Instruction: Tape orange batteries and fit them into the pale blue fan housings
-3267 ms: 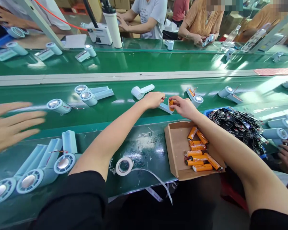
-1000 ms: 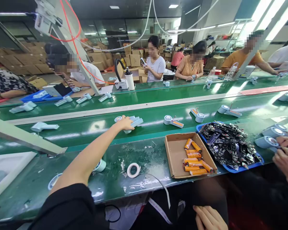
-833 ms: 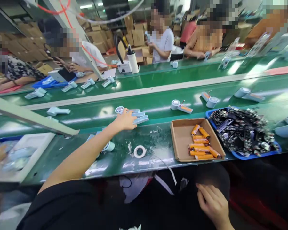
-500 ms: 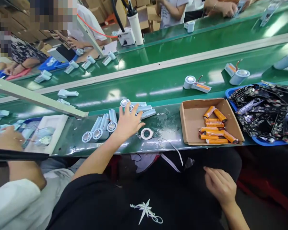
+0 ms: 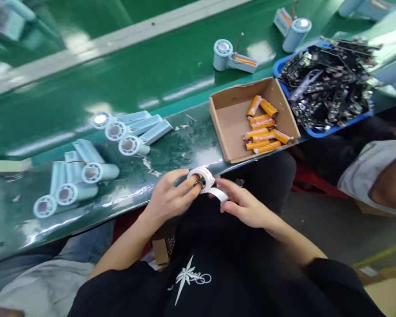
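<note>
At the front edge of the bench, my left hand [image 5: 174, 193] grips a roll of white tape [image 5: 208, 177], with fingers through its ring. A short strip [image 5: 219, 194] curves off the roll toward my right hand [image 5: 246, 203], whose thumb and fingers close on its free end. Left of the roll, several light-blue cylindrical housings with handles, which look like small fan bodies [image 5: 133, 145], lie in a row. Another group of these fan bodies [image 5: 76, 193] rests further left, their round ends facing me.
A cardboard box [image 5: 229, 132] holding several orange battery cells [image 5: 263, 135] stands right of my hands. Beside it, a blue tray [image 5: 345, 126] is heaped with dark circuit boards [image 5: 330, 83]. More blue parts with wires [image 5: 222, 55] sit on the green belt behind. A person's arm shows at far right.
My left hand has left the fan bodies and taken up the tape roll. My right hand has risen from my lap to the tape's end. The view has swung down and right.
</note>
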`<state>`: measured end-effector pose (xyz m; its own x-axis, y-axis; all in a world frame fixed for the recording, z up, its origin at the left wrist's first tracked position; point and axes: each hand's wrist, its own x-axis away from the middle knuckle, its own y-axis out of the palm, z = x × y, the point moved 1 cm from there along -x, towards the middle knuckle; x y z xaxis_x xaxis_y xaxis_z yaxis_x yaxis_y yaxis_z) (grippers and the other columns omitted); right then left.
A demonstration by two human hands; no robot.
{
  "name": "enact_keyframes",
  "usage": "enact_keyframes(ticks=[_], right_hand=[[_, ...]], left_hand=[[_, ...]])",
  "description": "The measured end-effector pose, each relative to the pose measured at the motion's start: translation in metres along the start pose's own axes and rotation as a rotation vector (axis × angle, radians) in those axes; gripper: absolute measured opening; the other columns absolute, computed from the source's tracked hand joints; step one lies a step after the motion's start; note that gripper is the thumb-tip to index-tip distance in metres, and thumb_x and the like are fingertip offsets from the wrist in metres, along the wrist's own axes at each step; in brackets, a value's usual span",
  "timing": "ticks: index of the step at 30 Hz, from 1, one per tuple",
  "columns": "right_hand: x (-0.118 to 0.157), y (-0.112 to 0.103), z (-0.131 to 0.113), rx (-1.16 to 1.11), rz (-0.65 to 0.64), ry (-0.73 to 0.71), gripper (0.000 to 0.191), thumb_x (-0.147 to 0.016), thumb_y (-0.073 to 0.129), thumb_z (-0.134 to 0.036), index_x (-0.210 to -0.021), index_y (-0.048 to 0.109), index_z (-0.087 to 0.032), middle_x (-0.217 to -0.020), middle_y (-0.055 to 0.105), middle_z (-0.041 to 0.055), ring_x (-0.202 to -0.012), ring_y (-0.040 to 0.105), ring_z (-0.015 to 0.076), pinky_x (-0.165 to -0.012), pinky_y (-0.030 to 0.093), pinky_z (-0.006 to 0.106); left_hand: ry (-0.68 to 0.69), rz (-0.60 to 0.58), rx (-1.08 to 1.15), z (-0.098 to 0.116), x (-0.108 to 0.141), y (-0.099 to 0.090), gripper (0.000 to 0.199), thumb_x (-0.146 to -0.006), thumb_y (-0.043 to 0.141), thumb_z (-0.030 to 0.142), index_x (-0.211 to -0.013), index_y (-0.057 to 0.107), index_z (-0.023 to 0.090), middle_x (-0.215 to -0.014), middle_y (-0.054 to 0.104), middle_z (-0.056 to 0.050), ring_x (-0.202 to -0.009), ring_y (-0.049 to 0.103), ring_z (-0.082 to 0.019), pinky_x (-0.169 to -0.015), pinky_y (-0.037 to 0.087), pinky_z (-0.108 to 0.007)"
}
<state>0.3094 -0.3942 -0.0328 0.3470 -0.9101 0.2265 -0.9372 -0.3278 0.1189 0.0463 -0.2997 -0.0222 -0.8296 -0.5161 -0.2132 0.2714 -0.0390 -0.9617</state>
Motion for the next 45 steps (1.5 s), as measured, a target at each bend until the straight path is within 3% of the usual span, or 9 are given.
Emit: enact_keyframes(ticks=[2,4,7,10,13,17,22,31,45], right_hand=[[-0.003,0.000,-0.002,-0.021,-0.108,0.064,0.041,-0.106,0.057,-0.055,-0.110,0.072,-0.017,-0.070,0.068,-0.0001,-0.060,0.059,0.0132,-0.058,0.047,0.024],[0.005,-0.003,-0.001,0.000,-0.121,0.055,0.046,-0.109,0.050,-0.054,-0.096,0.073,-0.016,-0.058,0.060,-0.0035,-0.051,0.052,0.0104,-0.055,0.044,0.022],[0.023,-0.005,0.000,0.181,-0.243,-0.004,0.046,-0.111,0.047,-0.049,-0.095,0.075,-0.018,-0.067,0.068,0.0003,-0.059,0.062,0.0124,-0.063,0.050,0.023],[0.027,-0.009,-0.007,0.523,-0.311,-0.005,0.037,-0.107,0.058,-0.051,-0.099,0.077,-0.020,-0.092,0.078,0.0060,-0.079,0.073,0.0181,-0.076,0.056,0.027],[0.016,-0.017,-0.024,0.765,-0.123,-0.033,0.029,-0.105,0.062,-0.047,-0.105,0.077,-0.022,-0.103,0.079,0.0073,-0.090,0.075,0.0214,-0.080,0.058,0.030],[-0.003,-0.021,-0.048,0.701,0.157,-0.295,0.013,-0.106,0.062,-0.027,-0.105,0.074,-0.021,-0.098,0.078,0.0052,-0.086,0.074,0.0177,-0.078,0.059,0.027],[-0.011,-0.010,-0.056,0.630,0.209,-0.497,0.016,-0.097,0.069,-0.010,-0.109,0.072,-0.020,-0.100,0.077,0.0055,-0.088,0.073,0.0167,-0.078,0.061,0.026],[-0.007,-0.010,-0.053,0.701,0.173,-0.509,0.017,-0.093,0.070,-0.007,-0.106,0.070,-0.019,-0.095,0.077,0.0050,-0.083,0.073,0.0176,-0.077,0.061,0.029],[-0.006,-0.020,-0.052,0.825,0.018,-0.450,0.012,-0.096,0.065,-0.012,-0.103,0.070,-0.020,-0.094,0.079,0.0030,-0.077,0.074,0.0167,-0.071,0.059,0.031]], left_hand=[[-0.008,-0.010,0.037,-0.004,-0.005,0.009,0.039,-0.095,0.062,0.021,-0.127,0.069,0.042,-0.120,0.078,-0.001,-0.121,0.068,-0.028,-0.097,0.062,-0.053],[-0.031,0.009,0.045,-0.011,-0.006,0.017,0.037,-0.097,0.062,0.023,-0.127,0.069,0.042,-0.120,0.079,-0.002,-0.114,0.070,-0.028,-0.094,0.062,-0.053],[-0.052,0.025,0.068,-0.017,-0.001,0.026,0.034,-0.099,0.057,0.020,-0.121,0.072,0.041,-0.115,0.079,-0.002,-0.114,0.070,-0.027,-0.094,0.062,-0.052],[-0.032,-0.019,0.162,-0.013,0.004,0.029,0.035,-0.101,0.051,0.016,-0.114,0.075,0.038,-0.114,0.079,-0.003,-0.121,0.069,-0.025,-0.096,0.062,-0.049],[0.048,0.015,0.256,0.001,0.003,0.029,0.034,-0.100,0.053,0.013,-0.112,0.075,0.035,-0.112,0.078,-0.004,-0.124,0.068,-0.025,-0.094,0.063,-0.043],[0.186,0.231,0.290,0.018,-0.005,0.025,0.018,-0.095,0.066,0.015,-0.107,0.073,0.025,-0.104,0.077,-0.007,-0.115,0.071,-0.026,-0.089,0.065,-0.039],[0.269,0.411,0.285,0.026,-0.016,0.021,0.007,-0.097,0.064,0.011,-0.093,0.067,0.016,-0.091,0.073,-0.006,-0.106,0.073,-0.025,-0.078,0.065,-0.034],[0.299,0.358,0.296,0.028,-0.014,0.020,0.006,-0.096,0.066,0.010,-0.097,0.068,0.016,-0.098,0.074,-0.004,-0.119,0.072,-0.028,-0.089,0.067,-0.038],[0.332,0.217,0.354,0.029,-0.019,0.009,0.008,-0.094,0.070,0.008,-0.096,0.067,0.015,-0.097,0.076,-0.004,-0.107,0.076,-0.027,-0.082,0.069,-0.037]])
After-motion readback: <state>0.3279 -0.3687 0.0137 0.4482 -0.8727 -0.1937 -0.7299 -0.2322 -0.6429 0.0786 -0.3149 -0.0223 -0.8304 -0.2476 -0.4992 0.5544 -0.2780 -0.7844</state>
